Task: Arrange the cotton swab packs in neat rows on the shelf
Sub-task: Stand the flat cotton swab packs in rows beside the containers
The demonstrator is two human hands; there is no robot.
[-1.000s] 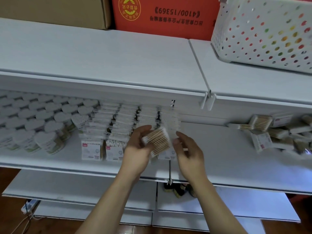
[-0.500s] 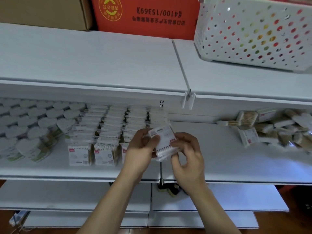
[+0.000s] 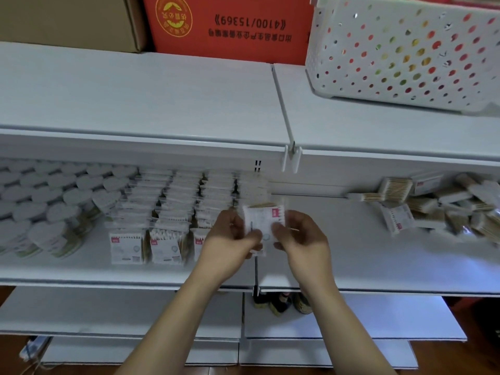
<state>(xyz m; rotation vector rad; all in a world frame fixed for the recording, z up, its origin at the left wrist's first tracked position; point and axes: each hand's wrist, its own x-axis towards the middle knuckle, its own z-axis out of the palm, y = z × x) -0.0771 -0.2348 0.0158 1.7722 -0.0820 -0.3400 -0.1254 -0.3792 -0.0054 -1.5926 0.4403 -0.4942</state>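
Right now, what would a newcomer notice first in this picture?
First, the left hand and right hand together gripping one cotton swab pack over the middle shelf. Left of them stand neat rows of packs; at far right lies a loose pile of packs.

There is one view only, from a wide-angle camera worn on the person's head. It looks forward and steeply down onto a white shelf unit [image 3: 351, 266], from just in front of it and above its middle tier. Both forearms enter from the bottom edge and meet near the centre, so the left hand [image 3: 230, 244] and right hand [image 3: 303, 242] sit close under the lens. The top tier [image 3: 135, 104] fills the far upper half, its boxes cut off by the frame edge. Lower tiers and floor show at the near bottom. Straight edges bow toward the sides. No second view shares the scene.
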